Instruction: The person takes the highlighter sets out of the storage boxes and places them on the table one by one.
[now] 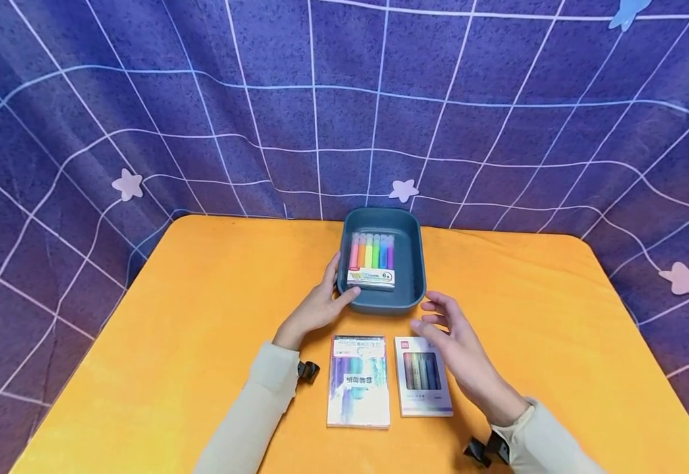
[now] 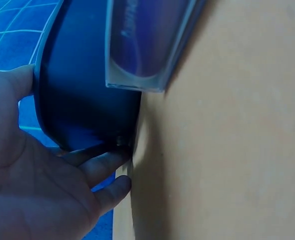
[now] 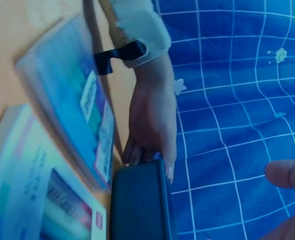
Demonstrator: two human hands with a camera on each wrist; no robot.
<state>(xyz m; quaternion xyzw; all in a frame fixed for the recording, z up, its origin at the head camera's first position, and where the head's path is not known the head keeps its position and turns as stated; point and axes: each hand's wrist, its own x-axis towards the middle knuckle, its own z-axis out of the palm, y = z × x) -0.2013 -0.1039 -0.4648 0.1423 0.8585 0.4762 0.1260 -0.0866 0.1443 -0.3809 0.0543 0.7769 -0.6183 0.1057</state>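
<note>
A dark blue plastic bin [image 1: 409, 260] stands at the back middle of the table with a pack of highlighters [image 1: 371, 253] lying in it. My left hand [image 1: 314, 309] grips the bin's near left side, thumb over the rim and fingers along the outer wall [image 2: 82, 110]. Just off the near right corner, my right hand [image 1: 465, 345] is held with relaxed fingers and nothing in it. Below that hand lies a white windowed box of pens [image 1: 424, 400]. Left of it is a flat pack with a purple and teal watercolour print [image 1: 358, 398].
An orange cloth [image 1: 231, 283] covers the table. Behind it hangs a purple-blue curtain [image 1: 344, 118] with a white grid and stars. Dark wrist mounts [image 1: 308, 372] sit at both sleeves.
</note>
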